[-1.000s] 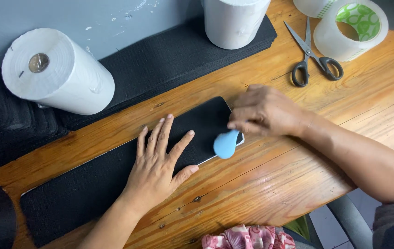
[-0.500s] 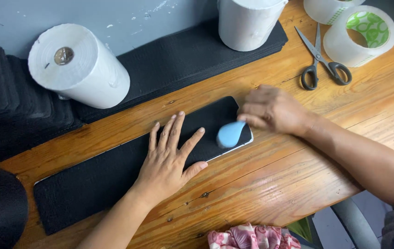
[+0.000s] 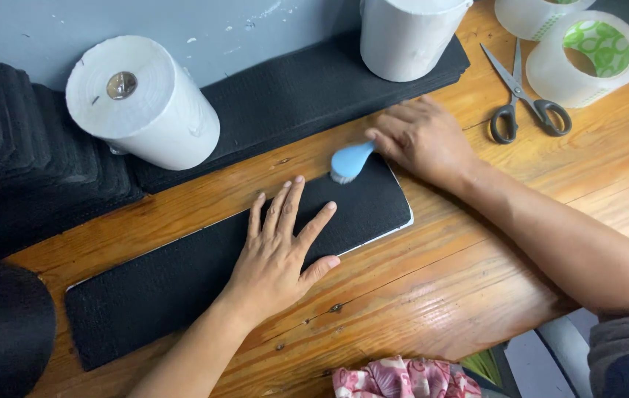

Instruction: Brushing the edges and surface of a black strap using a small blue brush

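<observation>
A long black textured strip [image 3: 159, 284] with a thin white edge lies slantwise on the wooden table [image 3: 439, 287]. My left hand [image 3: 281, 254] rests flat on its middle, fingers spread. My right hand [image 3: 421, 136] holds a small light-blue brush [image 3: 349, 161] whose head touches the strip's far right corner.
A white paper roll [image 3: 145, 103] lies at the back left, another white roll [image 3: 410, 37] stands on a second black strip [image 3: 285, 103] at the back. Scissors [image 3: 524, 99] and clear tape rolls [image 3: 587, 55] sit at the right. Stacked black pads [image 3: 19, 169] fill the left; pink cloth [image 3: 395, 379] near me.
My right hand has carried the blue brush from the strip's near right edge up to its far right corner. My left hand stays pressed on the strip.
</observation>
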